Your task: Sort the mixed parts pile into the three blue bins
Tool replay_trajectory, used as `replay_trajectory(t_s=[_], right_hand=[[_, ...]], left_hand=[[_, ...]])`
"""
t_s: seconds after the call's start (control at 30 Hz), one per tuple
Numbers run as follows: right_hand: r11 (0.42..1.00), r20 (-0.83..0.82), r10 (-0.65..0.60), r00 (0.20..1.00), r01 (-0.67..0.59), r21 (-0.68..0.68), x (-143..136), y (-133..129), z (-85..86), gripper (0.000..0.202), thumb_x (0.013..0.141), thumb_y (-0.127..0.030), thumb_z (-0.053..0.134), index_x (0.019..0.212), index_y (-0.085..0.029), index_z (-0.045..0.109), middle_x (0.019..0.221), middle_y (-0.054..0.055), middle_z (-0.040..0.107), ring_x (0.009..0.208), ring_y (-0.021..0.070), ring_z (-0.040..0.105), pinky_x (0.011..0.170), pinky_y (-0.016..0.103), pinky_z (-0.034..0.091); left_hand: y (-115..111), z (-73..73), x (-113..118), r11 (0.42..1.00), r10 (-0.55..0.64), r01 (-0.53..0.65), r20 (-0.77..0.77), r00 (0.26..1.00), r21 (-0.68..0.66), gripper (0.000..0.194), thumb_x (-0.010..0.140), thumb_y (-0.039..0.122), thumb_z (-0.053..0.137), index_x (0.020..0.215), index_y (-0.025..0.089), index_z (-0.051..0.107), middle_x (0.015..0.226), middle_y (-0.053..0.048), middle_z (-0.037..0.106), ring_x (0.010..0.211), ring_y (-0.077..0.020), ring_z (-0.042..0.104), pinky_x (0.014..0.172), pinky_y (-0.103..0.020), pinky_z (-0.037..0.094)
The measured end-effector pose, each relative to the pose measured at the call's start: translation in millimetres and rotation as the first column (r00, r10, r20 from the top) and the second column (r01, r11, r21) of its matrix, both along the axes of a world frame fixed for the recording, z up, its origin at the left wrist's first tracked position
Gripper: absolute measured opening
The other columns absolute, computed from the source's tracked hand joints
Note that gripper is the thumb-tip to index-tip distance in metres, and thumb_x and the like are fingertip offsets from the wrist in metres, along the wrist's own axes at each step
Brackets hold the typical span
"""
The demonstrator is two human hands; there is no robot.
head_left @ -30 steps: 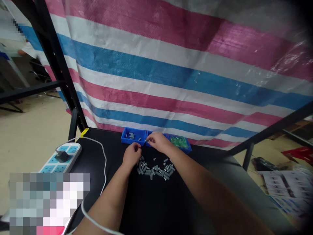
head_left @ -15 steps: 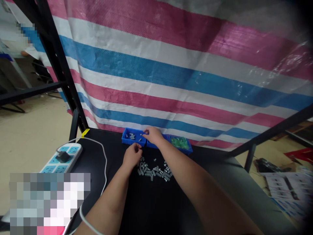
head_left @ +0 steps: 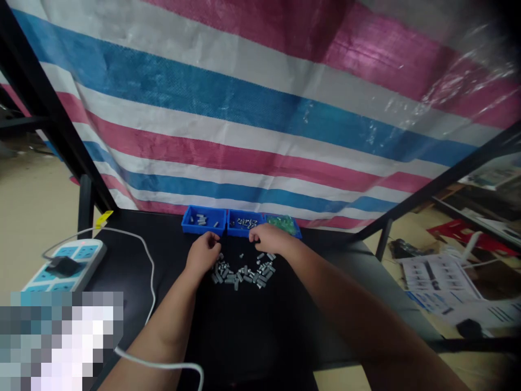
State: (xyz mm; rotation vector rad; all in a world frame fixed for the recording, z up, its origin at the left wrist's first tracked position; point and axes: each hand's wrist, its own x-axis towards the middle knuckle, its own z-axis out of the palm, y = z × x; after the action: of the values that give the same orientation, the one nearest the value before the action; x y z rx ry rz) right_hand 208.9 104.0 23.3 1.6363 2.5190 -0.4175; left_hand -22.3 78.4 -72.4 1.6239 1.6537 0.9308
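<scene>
My left hand [head_left: 202, 252] rests at the left end of a loose arc of small grey metal pieces [head_left: 244, 275], mostly short cylinders, on the black tabletop. Its thumb and fingers are curled together; anything between them is too small to make out. Over the right end of the arc, in front of the bins, my right hand [head_left: 268, 238] has its fingers drawn into a pinch, contents hidden. Behind the hands stand a left blue bin [head_left: 203, 227] holding several metal cylinders, a middle blue bin [head_left: 237, 232] with small shiny metal parts, and a third with green pieces [head_left: 283, 223].
A white power strip [head_left: 87, 260] with a black plug [head_left: 63, 266] lies on the left, its pale cable [head_left: 151, 266] curving beside my left forearm. A striped sheet [head_left: 252, 130] hangs behind the bins between black frame posts [head_left: 49, 114]. One metal piece [head_left: 241, 255] lies apart inside the arc.
My right hand has come back from the left bin, toward the right and nearer, to the front of the bins. My left hand stays by the pieces. The whole view has shifted.
</scene>
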Motion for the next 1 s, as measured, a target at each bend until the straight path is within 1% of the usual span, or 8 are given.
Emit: replay_trajectory(t_s=[0.17,0.27,0.47,0.6,0.67,0.8,0.9,1.0], right_hand=[[1.0,-0.028,0.015,1.0,-0.015,-0.015,34,-3,-41.6,0.031,0.072,-0.011,0.07,0.1,-0.023,0.075,0.102,0.002,0.074,0.09,0.0173,0.067,0.074,0.023,0.045],[0.999,-0.088,0.015,0.996,-0.019,-0.04,38,-2,-53.0,0.022,0.074,-0.011,0.068,0.09,-0.023,0.077,0.094,0.001,0.075,0.082,0.0155,0.067,0.072,0.022,0.046],[0.996,-0.099,0.081,0.992,-0.076,0.049,40,-8,-47.7,0.011,0.072,-0.014,0.072,0.08,-0.02,0.074,0.087,0.002,0.073,0.079,0.0165,0.065,0.068,0.023,0.042],[0.993,-0.261,0.067,0.963,-0.04,0.107,29,-15,-40.1,0.01,0.077,-0.014,0.069,0.086,-0.02,0.068,0.083,0.001,0.071,0.076,0.0141,0.063,0.066,0.021,0.039],[0.99,-0.311,0.109,0.944,-0.076,0.116,18,-17,-38.9,0.012,0.078,-0.014,0.069,0.089,-0.02,0.066,0.085,0.0,0.071,0.077,0.0135,0.063,0.066,0.021,0.038],[0.975,-0.242,0.213,0.947,-0.192,0.11,-5,-19,-43.1,0.012,0.076,-0.011,0.069,0.084,-0.02,0.066,0.081,-0.001,0.068,0.075,0.0135,0.06,0.064,0.021,0.033],[0.971,-0.188,0.228,0.955,-0.209,0.113,-16,-18,-46.0,0.011,0.074,-0.01,0.068,0.079,-0.02,0.064,0.076,-0.001,0.065,0.07,0.0124,0.056,0.061,0.021,0.03],[0.972,-0.213,0.22,0.952,-0.197,0.124,-24,-13,-40.9,0.011,0.073,-0.01,0.068,0.077,-0.02,0.063,0.073,-0.002,0.064,0.068,0.0117,0.056,0.061,0.021,0.031]], left_hand=[[0,-0.6,1,1.0,-0.004,0.004,-0.012,1.0,-0.01,0.018,0.078,0.022,0.057,0.094,0.021,0.064,0.081,0.0,0.069,0.07,-0.0153,0.061,0.065,-0.025,0.041],[0,-0.2,1,1.0,-0.005,0.005,-0.027,1.0,-0.012,0.018,0.078,0.023,0.057,0.094,0.022,0.063,0.08,0.001,0.068,0.069,-0.0149,0.061,0.065,-0.025,0.041],[-2,4.6,2,1.0,-0.005,0.004,-0.045,0.999,-0.017,0.017,0.078,0.021,0.058,0.094,0.021,0.064,0.082,0.0,0.069,0.072,-0.0155,0.062,0.066,-0.025,0.041],[-2,6.1,3,1.0,-0.003,0.003,-0.058,0.998,-0.01,0.017,0.078,0.021,0.058,0.094,0.021,0.064,0.082,0.0,0.069,0.072,-0.0158,0.062,0.067,-0.025,0.041],[-2,5.1,2,1.0,0.0,0.0,-0.06,0.998,-0.01,0.017,0.078,0.021,0.058,0.094,0.021,0.064,0.082,0.0,0.069,0.072,-0.0157,0.062,0.066,-0.025,0.04],[-2,1.7,2,1.0,-0.001,0.001,-0.047,0.999,-0.003,0.018,0.078,0.022,0.057,0.094,0.022,0.064,0.082,0.001,0.069,0.072,-0.0159,0.062,0.066,-0.025,0.04],[-2,-0.5,2,1.0,-0.003,0.003,-0.032,0.999,0.011,0.018,0.077,0.021,0.057,0.094,0.023,0.064,0.082,0.001,0.069,0.073,-0.0159,0.062,0.066,-0.025,0.04],[-1,-2.0,1,1.0,0.007,-0.007,-0.006,1.0,0.02,0.017,0.077,0.021,0.057,0.093,0.022,0.064,0.081,0.001,0.069,0.072,-0.0156,0.061,0.065,-0.025,0.04]])
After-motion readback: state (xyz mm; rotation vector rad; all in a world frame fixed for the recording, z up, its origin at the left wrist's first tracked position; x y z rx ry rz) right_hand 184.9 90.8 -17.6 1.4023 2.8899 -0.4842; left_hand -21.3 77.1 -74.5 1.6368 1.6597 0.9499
